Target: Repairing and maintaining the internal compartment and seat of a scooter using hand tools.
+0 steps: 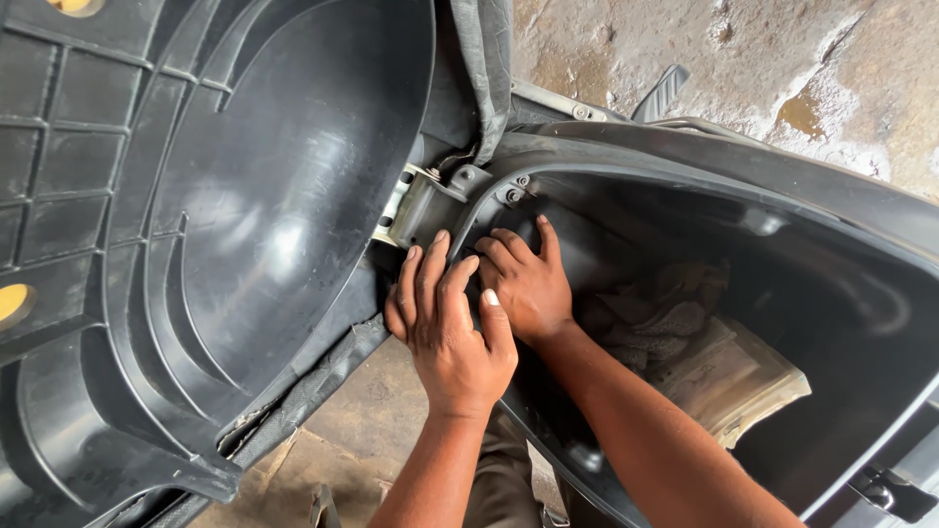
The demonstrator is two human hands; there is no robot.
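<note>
Two bare hands are seen at the middle of the view, side by side and touching. The left hand [450, 328] is laid flat over the rim of one black plastic under-seat storage tub [685, 210], its fingers extended and nothing enclosed by them — the fingertips rest just below one grey metal seat hinge bracket [423, 208]. The right hand [525, 282] is pressed against the tub's inner front wall just right of the hinge, fingers spread and slightly curled; whether anything small is pinched beneath them cannot be told. On the left, one raised black plastic seat underside [225, 215] is seen, ribbed and hollowed, with two yellow round spots at its left edge. Inside the tub, to the right of the hands, one crumpled grey cloth [655, 313] lies on one folded, worn paper bundle [734, 376]. Stained concrete floor [782, 68] is visible beyond — at the far right.
</note>
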